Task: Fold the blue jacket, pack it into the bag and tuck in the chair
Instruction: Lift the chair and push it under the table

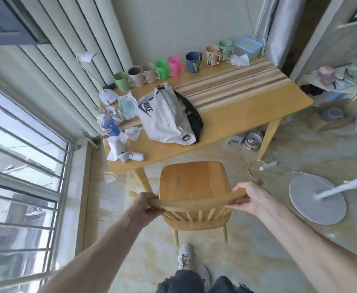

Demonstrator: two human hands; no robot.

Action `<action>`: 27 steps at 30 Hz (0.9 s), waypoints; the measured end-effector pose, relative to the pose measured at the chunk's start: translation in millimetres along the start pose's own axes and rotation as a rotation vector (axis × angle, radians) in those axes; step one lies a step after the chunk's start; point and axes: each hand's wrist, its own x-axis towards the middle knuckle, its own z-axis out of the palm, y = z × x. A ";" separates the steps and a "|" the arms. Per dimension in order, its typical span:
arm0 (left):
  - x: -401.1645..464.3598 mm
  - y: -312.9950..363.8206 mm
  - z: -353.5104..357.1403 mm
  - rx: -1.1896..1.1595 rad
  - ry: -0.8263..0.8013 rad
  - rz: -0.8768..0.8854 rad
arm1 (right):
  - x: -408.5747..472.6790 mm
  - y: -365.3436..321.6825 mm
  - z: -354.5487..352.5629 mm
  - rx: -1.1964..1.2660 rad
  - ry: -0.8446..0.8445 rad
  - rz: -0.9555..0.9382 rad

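1. The chair (191,182) stands on the floor in front of the table (247,115), seat facing the table and backrest toward the person; its top rail runs left to right.
2. The left hand (146,203) is closed around the rail's left end; the right hand (248,198) grips the right end, fingers curled over the top.
3. The seat's front edge is just beside the table's near edge, not under it.
4. A white bag (164,119) lies on the table, bulging, its long axis running away from the person. The jacket is not visible.
5. Mugs (162,69) line the far edge; a bottle (109,127) and tissues (123,152) clutter the left side.
6. A fan base (313,199) sits on the floor, right of the chair.
7. The chair is light wood with a spindle back.
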 end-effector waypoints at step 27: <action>144.3 46.0 273.3 -0.290 -0.038 -0.048 | 197.6 -278.1 -32.0 -0.020 0.036 -0.014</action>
